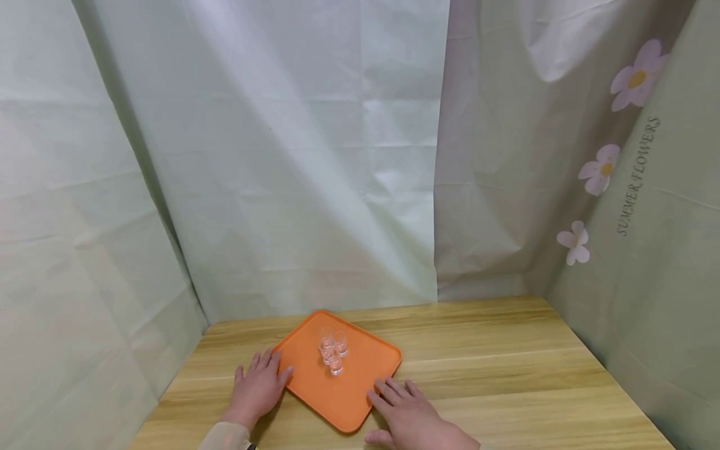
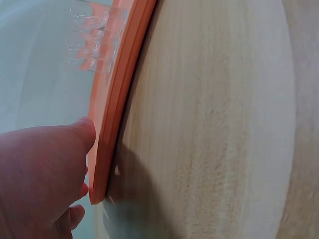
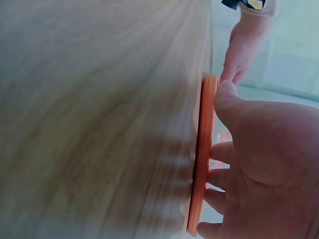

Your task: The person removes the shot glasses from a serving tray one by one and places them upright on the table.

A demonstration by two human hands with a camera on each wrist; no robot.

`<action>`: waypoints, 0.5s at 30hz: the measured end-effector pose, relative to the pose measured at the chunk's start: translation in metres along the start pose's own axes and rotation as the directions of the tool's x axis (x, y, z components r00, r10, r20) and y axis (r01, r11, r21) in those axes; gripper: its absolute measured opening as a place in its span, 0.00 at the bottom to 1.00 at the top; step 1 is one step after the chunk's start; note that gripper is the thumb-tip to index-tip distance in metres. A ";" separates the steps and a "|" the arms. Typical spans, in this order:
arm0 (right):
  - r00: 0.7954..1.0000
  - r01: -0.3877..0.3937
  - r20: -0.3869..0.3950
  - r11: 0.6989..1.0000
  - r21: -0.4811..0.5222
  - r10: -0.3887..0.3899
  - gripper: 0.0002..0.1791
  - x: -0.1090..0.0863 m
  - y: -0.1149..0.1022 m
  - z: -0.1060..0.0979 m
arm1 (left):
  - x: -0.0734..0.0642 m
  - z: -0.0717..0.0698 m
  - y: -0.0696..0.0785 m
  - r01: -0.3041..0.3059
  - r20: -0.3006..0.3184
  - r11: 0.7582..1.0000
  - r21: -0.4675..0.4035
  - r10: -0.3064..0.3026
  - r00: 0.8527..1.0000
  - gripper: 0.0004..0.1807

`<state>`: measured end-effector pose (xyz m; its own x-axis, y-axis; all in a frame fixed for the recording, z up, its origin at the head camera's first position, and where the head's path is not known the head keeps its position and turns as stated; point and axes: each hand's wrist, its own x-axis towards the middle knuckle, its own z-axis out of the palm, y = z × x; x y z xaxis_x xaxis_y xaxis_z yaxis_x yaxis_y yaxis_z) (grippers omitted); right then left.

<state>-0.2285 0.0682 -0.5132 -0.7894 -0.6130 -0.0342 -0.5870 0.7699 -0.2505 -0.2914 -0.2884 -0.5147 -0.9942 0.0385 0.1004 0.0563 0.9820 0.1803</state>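
Note:
An orange tray [image 1: 360, 394] lies turned cornerwise on the wooden table, bearing a cluster of several small clear glasses [image 1: 335, 365] that stand upright. At its left corner is my left hand [image 1: 257, 386], with fingers spread and the thumb at the rim; the left wrist view shows that thumb against the tray's edge [image 2: 112, 119]. On the opposite side, my right hand [image 1: 410, 415] has its fingertips at the tray's right edge, its thumb apart from the tray over the table. Seen from the right wrist, the fingers [image 3: 217, 178] reach the rim fairly straight.
The wooden table [image 1: 506, 362] extends to the right of the tray. Pale green curtains [image 1: 315, 156] hang behind the table and along both sides. Printed flowers [image 1: 599, 169] and lettering decorate the right-hand curtain.

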 end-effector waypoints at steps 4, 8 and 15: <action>1.000 0.003 0.002 1.000 0.002 -0.003 0.44 -0.001 0.000 -0.001 | -0.001 0.001 -0.003 0.005 0.006 1.000 0.004 -0.005 1.000 0.36; 1.000 0.001 0.009 1.000 -0.010 -0.001 0.44 -0.002 -0.001 -0.003 | 0.000 0.003 -0.005 0.004 0.018 1.000 -0.008 -0.004 1.000 0.37; 1.000 0.019 0.007 0.999 -0.037 -0.019 0.45 -0.001 -0.002 -0.004 | 0.000 0.005 -0.007 0.010 0.020 1.000 -0.015 -0.010 1.000 0.37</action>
<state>-0.2275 0.0685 -0.5087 -0.7769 -0.6286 -0.0358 -0.6082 0.7640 -0.2156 -0.2919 -0.2947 -0.5206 -0.9963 0.0327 0.0793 0.0477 0.9794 0.1964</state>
